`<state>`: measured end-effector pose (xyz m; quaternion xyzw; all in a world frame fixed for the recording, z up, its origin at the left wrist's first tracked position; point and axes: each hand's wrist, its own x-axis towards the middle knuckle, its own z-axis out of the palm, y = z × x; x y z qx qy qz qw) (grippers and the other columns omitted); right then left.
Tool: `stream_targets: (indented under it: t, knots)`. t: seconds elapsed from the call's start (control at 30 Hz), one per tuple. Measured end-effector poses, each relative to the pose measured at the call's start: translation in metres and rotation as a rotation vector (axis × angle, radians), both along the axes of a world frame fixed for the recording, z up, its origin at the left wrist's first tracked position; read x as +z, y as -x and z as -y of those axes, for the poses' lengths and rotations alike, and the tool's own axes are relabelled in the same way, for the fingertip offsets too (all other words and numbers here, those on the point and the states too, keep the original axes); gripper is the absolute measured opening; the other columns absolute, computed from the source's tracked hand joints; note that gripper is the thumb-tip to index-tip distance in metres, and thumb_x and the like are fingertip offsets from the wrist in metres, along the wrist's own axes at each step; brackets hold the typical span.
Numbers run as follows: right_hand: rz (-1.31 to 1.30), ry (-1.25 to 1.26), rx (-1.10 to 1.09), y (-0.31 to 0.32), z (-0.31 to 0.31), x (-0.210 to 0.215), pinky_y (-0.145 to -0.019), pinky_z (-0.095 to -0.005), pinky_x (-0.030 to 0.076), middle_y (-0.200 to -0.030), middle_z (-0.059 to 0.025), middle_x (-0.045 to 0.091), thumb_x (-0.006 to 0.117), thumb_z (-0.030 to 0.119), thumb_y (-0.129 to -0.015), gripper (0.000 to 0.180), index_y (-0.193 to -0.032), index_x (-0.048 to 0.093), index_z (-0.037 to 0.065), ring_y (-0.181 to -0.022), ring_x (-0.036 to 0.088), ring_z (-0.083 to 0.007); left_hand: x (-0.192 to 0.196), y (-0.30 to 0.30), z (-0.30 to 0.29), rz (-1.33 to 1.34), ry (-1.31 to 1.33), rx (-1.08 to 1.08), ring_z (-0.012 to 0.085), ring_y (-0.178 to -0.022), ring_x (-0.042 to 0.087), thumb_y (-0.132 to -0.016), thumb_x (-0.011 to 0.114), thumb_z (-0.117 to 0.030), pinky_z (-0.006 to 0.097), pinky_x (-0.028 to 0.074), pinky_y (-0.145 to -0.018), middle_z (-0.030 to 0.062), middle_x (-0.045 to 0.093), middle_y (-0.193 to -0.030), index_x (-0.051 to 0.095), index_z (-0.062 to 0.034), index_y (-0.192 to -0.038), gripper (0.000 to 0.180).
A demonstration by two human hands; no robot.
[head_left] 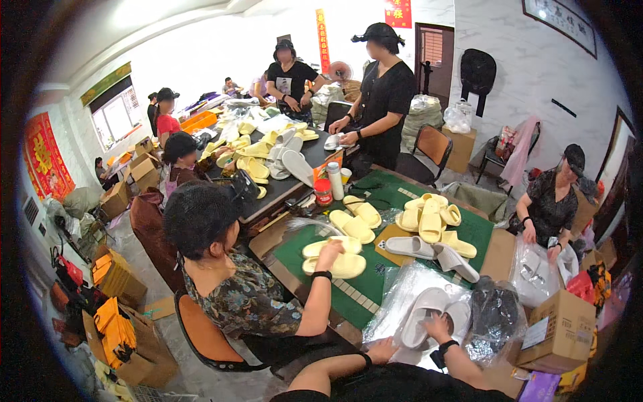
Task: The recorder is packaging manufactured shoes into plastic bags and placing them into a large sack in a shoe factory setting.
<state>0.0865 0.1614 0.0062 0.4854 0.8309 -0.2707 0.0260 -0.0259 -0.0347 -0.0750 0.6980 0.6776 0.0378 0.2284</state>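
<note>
A pair of pale grey slippers lies on a stack of clear plastic bags (390, 305) at the near edge of the table. My right hand (439, 327) is closed on the left slipper (423, 309), its fingers at the strap. Close by on the right is the other slipper (459, 315), partly behind that hand. Lower left, my left hand (383, 350) rests at the near edge of the plastic, fingers drawn together on it. A dark wristband circles each of my wrists.
Yellow slippers (353, 226) and grey slippers (410, 246) cover the green mat (395, 194) ahead. A co-worker (234, 281) sits on my left, hand on a yellow slipper; another (552, 201) bags items at right. A cardboard box (559, 331) stands near my right arm.
</note>
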Motion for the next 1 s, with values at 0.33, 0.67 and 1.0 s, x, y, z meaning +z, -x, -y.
stream_targets:
  t: [0.33,0.67,1.0]
  knots:
    - [0.088,0.095,-0.245,0.019,-0.005,0.027,-0.095,-0.0477,0.031,-0.123,-0.0257,0.039,0.053,0.038,-0.074,0.062,-0.120,0.041,-0.002,-0.116,0.036,-0.0409,0.031,-0.005,0.006,-0.121,-0.048,-0.035,0.0421,-0.118,0.033,-0.082,0.047,-0.033,0.050,0.035,-0.089,0.0330,0.029,-0.128,0.038,-0.0089,-0.127,0.052]
    - [-0.235,-0.014,-0.395,0.003,-0.019,-0.006,-0.088,-0.0388,0.040,-0.104,-0.0243,0.055,0.053,0.026,-0.073,0.045,-0.106,0.053,-0.005,-0.099,0.052,-0.0373,0.010,-0.005,0.006,-0.168,-0.243,-0.010,0.0335,-0.110,0.043,-0.079,0.048,-0.027,0.043,0.038,-0.086,0.0254,0.035,-0.128,0.044,-0.0099,-0.122,0.046]
    - [-0.532,0.436,-0.172,-0.071,0.015,0.058,-0.076,-0.0293,0.044,-0.098,-0.0113,0.061,0.055,0.015,-0.078,0.035,-0.109,0.053,-0.003,-0.088,0.057,-0.0182,0.071,0.004,-0.008,-0.187,0.017,-0.264,0.0318,-0.111,0.040,-0.083,0.036,-0.051,0.042,0.034,-0.089,0.0165,0.027,-0.137,0.034,-0.0303,-0.131,0.052]
